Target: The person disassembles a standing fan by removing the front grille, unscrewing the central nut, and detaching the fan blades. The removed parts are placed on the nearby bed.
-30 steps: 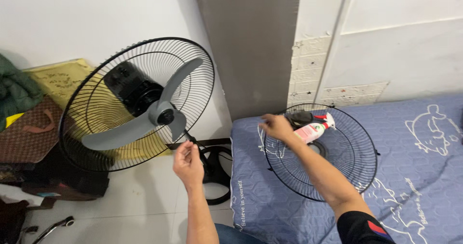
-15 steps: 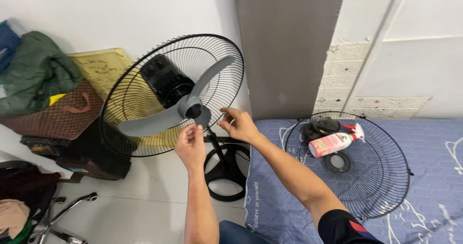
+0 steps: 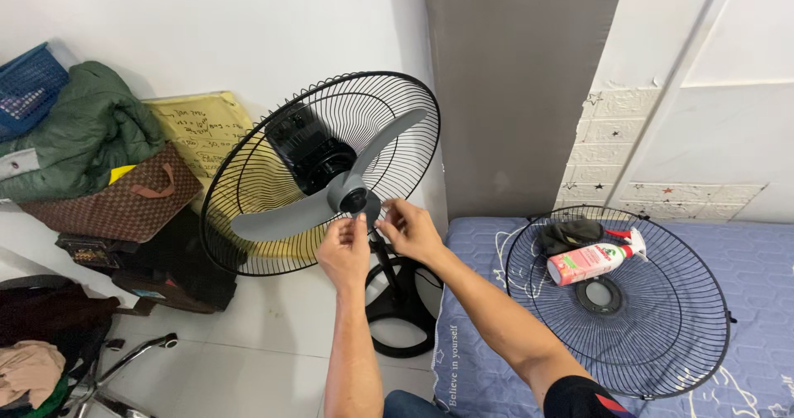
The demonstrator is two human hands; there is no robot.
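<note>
A black standing fan (image 3: pixel 310 149) faces me with its front grille off; its rear grille (image 3: pixel 248 195) and grey blades (image 3: pixel 277 217) are exposed. My left hand (image 3: pixel 346 253) pinches at the lower blade just under the grey hub (image 3: pixel 351 196). My right hand (image 3: pixel 411 229) reaches in from the right, fingertips at the same spot beside the hub. The removed front grille (image 3: pixel 653 335) lies flat on a blue mattress (image 3: pixel 484 335) to the right, with a pink and white spray bottle (image 3: pixel 591 261) and a dark cloth (image 3: pixel 566 234) on it.
The fan's round black base (image 3: pixel 401 306) stands on white floor tiles. At left are a green jacket (image 3: pixel 78 133), a brown patterned bag (image 3: pixel 112 203), a blue basket (image 3: pixel 29 83) and yellow paper (image 3: pixel 203 128). A grey panel (image 3: pixel 513 87) leans on the wall.
My right hand left the grille on the mattress and came across to the fan hub. My left hand rose to the blade. The view shifted left.
</note>
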